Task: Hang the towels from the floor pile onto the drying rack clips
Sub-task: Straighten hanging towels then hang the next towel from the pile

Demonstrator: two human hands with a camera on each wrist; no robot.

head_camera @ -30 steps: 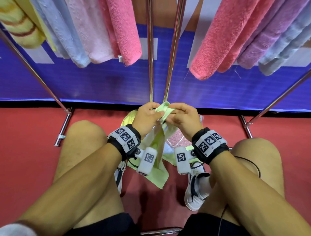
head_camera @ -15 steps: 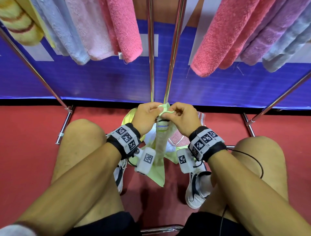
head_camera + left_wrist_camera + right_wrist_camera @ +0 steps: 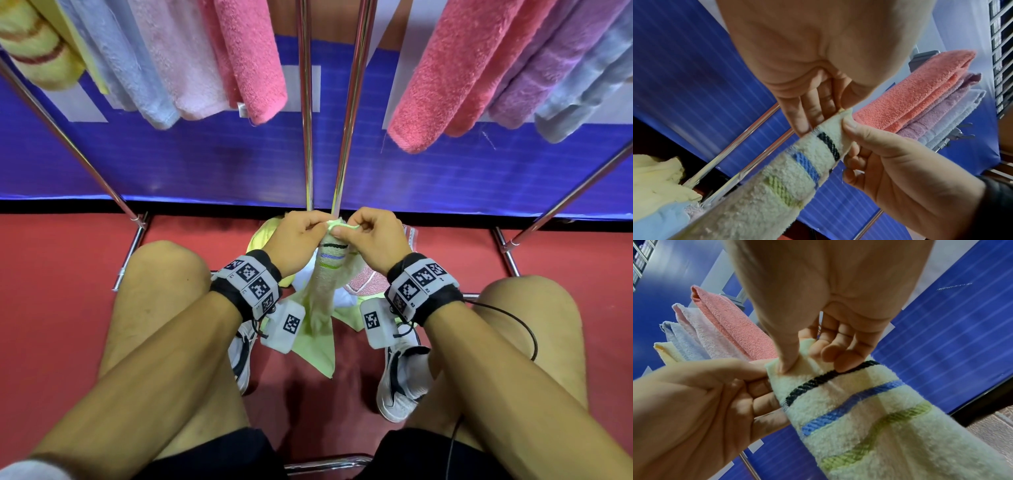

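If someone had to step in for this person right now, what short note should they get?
Left hand and right hand: both pinch the top edge of the striped towel, held above the floor pile.
Done: several towels already hang on the drying rack.
Left: clip up this striped towel, then the ones in the pile. The clips are out of view.
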